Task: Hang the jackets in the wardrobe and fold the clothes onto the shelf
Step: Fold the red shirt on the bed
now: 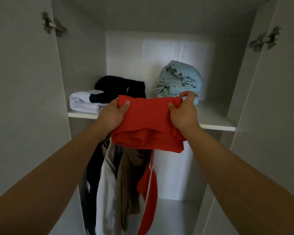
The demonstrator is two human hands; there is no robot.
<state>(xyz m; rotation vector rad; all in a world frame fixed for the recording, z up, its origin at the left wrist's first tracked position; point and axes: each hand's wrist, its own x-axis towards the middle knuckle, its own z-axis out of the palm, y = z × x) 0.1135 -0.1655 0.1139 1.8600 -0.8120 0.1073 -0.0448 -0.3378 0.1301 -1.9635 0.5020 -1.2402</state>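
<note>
A folded red garment (148,122) is held up at the front edge of the wardrobe shelf (215,127). My left hand (113,114) grips its left side, thumb on top. My right hand (183,111) grips its right side, fingers curled over the far edge. On the shelf lie a folded white garment (82,102), a dark navy one (122,86) and a light blue bundle (180,80). Below the shelf hang several jackets: navy (93,180), light grey (107,189), brown (129,180) and red with white stripes (148,189).
Both wardrobe doors stand open, with metal hinges at the upper left (52,23) and upper right (265,39). The wardrobe's side walls close in on both sides. Bare shelf board shows to the right of the red garment.
</note>
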